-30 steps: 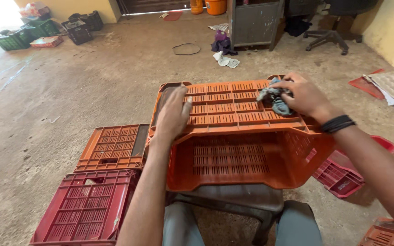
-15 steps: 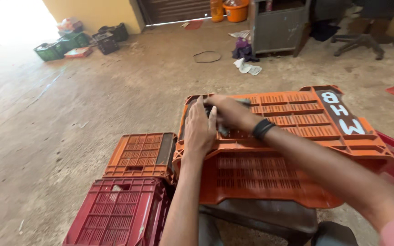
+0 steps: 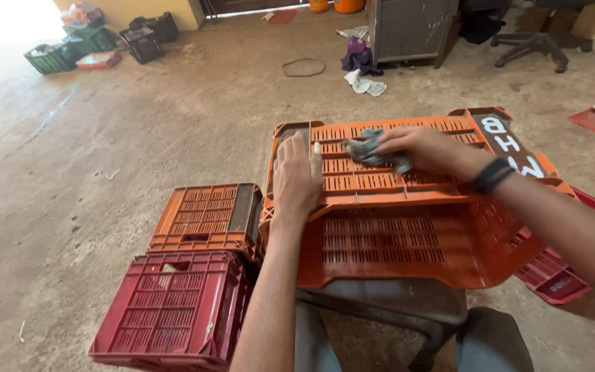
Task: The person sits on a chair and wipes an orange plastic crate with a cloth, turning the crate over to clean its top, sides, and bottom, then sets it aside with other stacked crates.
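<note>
While the left hand (image 3: pixel 297 178) lies flat with its fingers (image 3: pixel 296 146) straight and close together on the upturned bottom of one big orange crate (image 3: pixel 408 213), the right hand (image 3: pixel 425 147) presses a grey cloth (image 3: pixel 373 149) onto the same slatted surface, its fingers curled over the cloth. This crate rests upside down on a dark stool (image 3: pixel 387 306) in front of the person. Two smaller crates stand on the floor just beside it at the left: one orange crate (image 3: pixel 208 219) and one dark red crate (image 3: pixel 170 308), touching each other. One more red crate (image 3: pixel 552 272) shows at the right, partly hidden. Far behind, several green and black crates (image 3: pixel 98 45) stand near the wall; their number I cannot tell.
</note>
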